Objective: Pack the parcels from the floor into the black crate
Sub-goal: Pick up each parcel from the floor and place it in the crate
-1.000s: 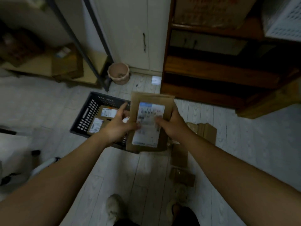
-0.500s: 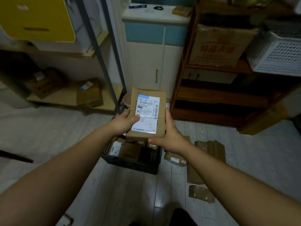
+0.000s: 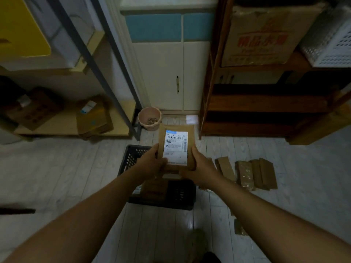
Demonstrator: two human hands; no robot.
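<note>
Held parcel (image 3: 176, 147) now lower, over black crate (image 3: 180, 196)

Open floor (image 3: 66, 177) lies left of the black crate (image 3: 131, 160), whose near right corner is bare. Loose parcels (image 3: 254, 173) line its right side; a pink pot (image 3: 150, 119) stands behind.

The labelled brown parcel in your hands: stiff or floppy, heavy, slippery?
Probably stiff: the parcel stands flat, unbent, with left hand and right hand gripping only its lower sides. Likely light, being thin and flat. Matte paper, so slipping seems unlikely.
</note>
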